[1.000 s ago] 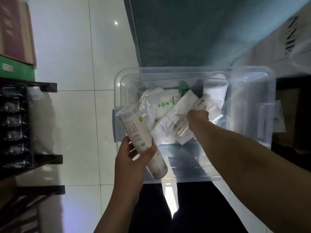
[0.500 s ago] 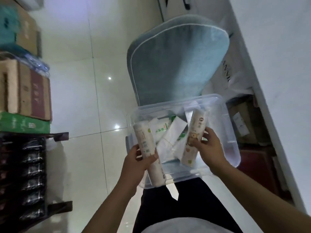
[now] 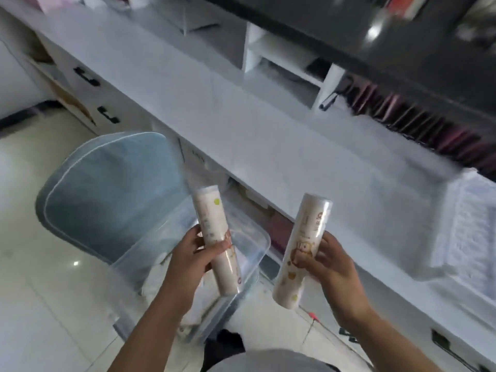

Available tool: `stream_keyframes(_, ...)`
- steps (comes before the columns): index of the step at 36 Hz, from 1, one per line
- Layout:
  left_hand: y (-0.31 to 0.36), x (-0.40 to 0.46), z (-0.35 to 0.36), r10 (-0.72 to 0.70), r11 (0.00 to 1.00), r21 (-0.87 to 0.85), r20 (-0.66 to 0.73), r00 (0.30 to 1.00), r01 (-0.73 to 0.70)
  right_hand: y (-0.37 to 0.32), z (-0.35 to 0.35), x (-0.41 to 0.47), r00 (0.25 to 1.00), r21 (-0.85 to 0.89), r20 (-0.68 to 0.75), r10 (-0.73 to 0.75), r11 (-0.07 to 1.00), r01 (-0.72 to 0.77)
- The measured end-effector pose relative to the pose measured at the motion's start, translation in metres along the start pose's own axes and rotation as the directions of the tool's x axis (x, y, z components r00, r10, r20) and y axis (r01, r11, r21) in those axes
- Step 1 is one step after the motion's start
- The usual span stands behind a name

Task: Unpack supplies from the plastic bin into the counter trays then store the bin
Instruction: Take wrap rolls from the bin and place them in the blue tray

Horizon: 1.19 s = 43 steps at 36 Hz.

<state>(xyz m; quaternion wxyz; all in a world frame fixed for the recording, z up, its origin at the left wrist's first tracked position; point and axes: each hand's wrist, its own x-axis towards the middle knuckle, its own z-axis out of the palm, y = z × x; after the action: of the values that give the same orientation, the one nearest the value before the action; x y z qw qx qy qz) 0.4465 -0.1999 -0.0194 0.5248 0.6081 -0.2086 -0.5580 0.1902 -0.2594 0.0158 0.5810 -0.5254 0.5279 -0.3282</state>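
Head view showed us our two hands raised in front of the counter (image 3: 268, 135), each with a roll in it. Our left hand (image 3: 193, 260) gripped the left roll (image 3: 214, 237) around its lower half, thumb across the front and fingers curled behind; the roll stood nearly upright, leaning a little to the left at the top. Our right hand (image 3: 331, 267) held the right roll (image 3: 302, 251) the same way, thumb across the printed front and fingers wrapped round the far side, and this roll leaned a little to the right at the top. Both rolls were pale, wrapped in clear film, with small printed figures we could not read because of blur. They were apart from each other and touched nothing but our hands.

Below and behind the left roll sat the clear bin (image 3: 249, 253), resting on the seat of a chair with a blue-grey back (image 3: 107, 194). White packets (image 3: 158, 275) lay in the bin; how many we could not tell. The chair stood on a glossy tiled floor (image 3: 40, 277), close against the counter's front.

On the counter, to our right, lay a white tray (image 3: 456, 237) with a textured bottom, well apart from both rolls. Beyond it ran a row of dark red and pink packets (image 3: 418, 122) under a dark shelf (image 3: 375, 36). White cubbies (image 3: 284, 63) stood at the counter's back, and drawers with black handles (image 3: 107, 114) showed at the left.
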Motion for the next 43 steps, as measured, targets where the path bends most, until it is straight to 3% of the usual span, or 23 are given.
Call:
stream_keyframes(11,-0.047,-0.090,0.179,-0.040,0.999,-0.008,0.258,0.965,0.043,0.023,-0.158,-0.122,0.966,0.286,-0.253,-0.046,0.951,0.120)
stream_keyframes(17,-0.098,-0.161,0.250,-0.113,0.992,0.095,0.411,0.904,0.081,0.069,-0.248,-0.214,0.941,0.394,-0.338,-0.008,0.907,0.149)
stream_keyframes(24,-0.129,-0.210,0.308,-0.209,0.975,0.177,0.535,0.819,0.133,0.095,-0.318,-0.292,0.862,0.410,-0.505,-0.033,0.870,0.273)
stream_keyframes(26,-0.129,-0.213,0.320,-0.226,0.972,0.181,0.568,0.791,0.147,0.095,-0.338,-0.306,0.821,0.363,-0.568,-0.065,0.875,0.320)
stream_keyframes(33,-0.132,-0.205,0.375,-0.230,0.969,0.211,0.560,0.796,0.131,0.080,-0.416,-0.338,0.635,0.054,-0.742,-0.215,0.925,0.376)
stream_keyframes(39,-0.124,-0.184,0.438,-0.239,0.966,0.228,0.622,0.745,0.119,0.060,-0.473,-0.333,0.588,-0.151,-0.738,-0.330,0.931,0.333)
stream_keyframes(43,-0.112,-0.168,0.487,-0.221,0.971,0.211,0.641,0.735,0.108,0.052,-0.509,-0.303,0.602,-0.367,-0.706,-0.373,0.920,0.140)
